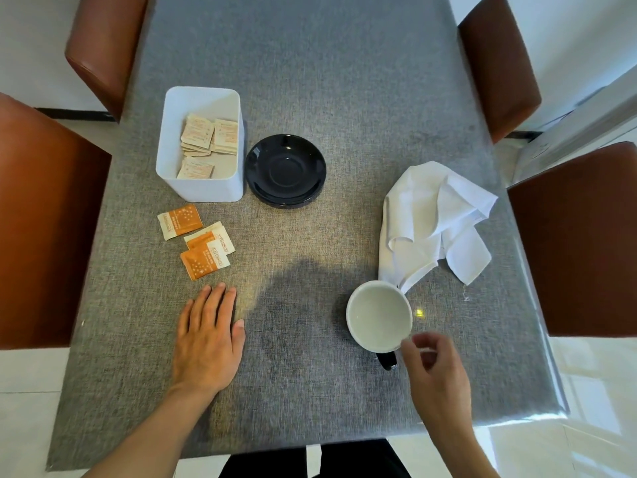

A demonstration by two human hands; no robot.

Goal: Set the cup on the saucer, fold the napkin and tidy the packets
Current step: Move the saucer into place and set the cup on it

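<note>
The head camera looks down on a grey table [344, 81], and I take the black saucer [285, 170] as the landmark. The left hand [206, 339] lies flat on the cloth, well nearer to the person than the saucer and to its left, with fingers stretched and together; it holds nothing. The right hand [435, 365] is nearer to the person and to the right of the saucer, fingers loosely curled and apart. It is at the dark handle of the cup [379, 316], beside the rim, but I cannot tell if it already grips the handle.

The cup is white inside and looks empty; it stands on the table, apart from the saucer. The saucer is also empty. The white box [201, 146] touches or almost touches the left side of the saucer and contains several pale packets; the exact number is not clear.

Three orange packets [198, 238] lie loose nearer than the box. One crumpled white napkin [434, 222] lies to the right of the saucer, with one corner at the cup. Four brown chairs [44, 219] stand around.
</note>
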